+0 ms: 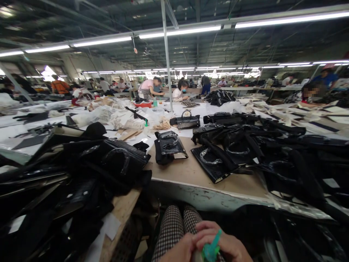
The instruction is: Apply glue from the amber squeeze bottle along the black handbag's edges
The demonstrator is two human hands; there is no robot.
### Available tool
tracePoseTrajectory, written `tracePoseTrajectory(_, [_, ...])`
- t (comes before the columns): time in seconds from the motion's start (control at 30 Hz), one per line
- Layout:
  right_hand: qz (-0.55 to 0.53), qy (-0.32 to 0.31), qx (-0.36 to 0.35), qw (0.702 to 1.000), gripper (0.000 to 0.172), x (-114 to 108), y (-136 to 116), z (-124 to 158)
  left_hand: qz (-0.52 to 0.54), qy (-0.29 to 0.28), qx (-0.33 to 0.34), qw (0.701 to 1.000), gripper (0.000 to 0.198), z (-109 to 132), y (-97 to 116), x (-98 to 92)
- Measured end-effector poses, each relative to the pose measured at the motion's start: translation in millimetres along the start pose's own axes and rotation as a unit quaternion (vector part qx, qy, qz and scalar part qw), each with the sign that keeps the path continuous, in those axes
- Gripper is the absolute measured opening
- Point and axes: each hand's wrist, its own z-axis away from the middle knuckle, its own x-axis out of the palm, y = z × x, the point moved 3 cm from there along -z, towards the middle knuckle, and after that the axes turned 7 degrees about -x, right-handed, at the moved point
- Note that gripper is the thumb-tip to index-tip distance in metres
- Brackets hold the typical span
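Low in the view, above my lap, my left hand and my right hand are closed together around a squeeze bottle with a green pointed nozzle. The nozzle sticks up between the hands; most of the bottle's body is hidden by fingers and the frame's lower edge. Ahead on the table lies a black handbag piece with a plastic-wrapped handle. To its right is another black bag panel, its handle also in clear film. Neither hand touches these pieces.
A brown board covers the near table edge. Black bag parts are heaped left and right. Farther back are a finished-looking black handbag, a green-tipped bottle, a metal pole and several people working.
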Motion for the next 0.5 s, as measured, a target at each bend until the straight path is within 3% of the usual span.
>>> tracePoseTrajectory(0.07, [0.079, 0.090, 0.055, 0.991, 0.028, 0, 17, 14, -0.018, 0.047, 0.029, 0.998, 0.038, -7, 6, 11.0])
tracePoseTrajectory(0.2, [0.184, 0.319, 0.117, 0.922, 0.027, 10, 42, 27, -0.069, 0.291, 0.064, 0.952, 0.022, -32, 7, 35.7])
tracePoseTrajectory(0.27, [0.189, 0.375, 0.133, 0.898, 0.029, 12, 43, 27, -0.062, 0.326, 0.063, 0.941, 0.020, -40, 9, 38.9])
tracePoseTrajectory(0.33, [0.154, 0.338, 0.119, 0.921, 0.033, 8, 36, 24, -0.006, 0.257, 0.060, 0.965, 0.025, -43, 12, 33.0])
tracePoseTrajectory(0.4, [0.077, 0.226, 0.075, 0.968, 0.037, 1, 21, 20, 0.090, 0.105, 0.029, 0.990, 0.039, -36, 13, 23.3])
tracePoseTrajectory(0.47, [-0.012, 0.147, 0.064, 0.987, 0.039, -8, 5, 18, 0.159, -0.025, -0.033, 0.986, 0.057, -21, 11, 13.8])
tracePoseTrajectory(0.5, [-0.051, 0.134, 0.082, 0.986, 0.042, -12, -1, 16, 0.158, -0.058, -0.069, 0.983, 0.061, -12, 9, 9.6])
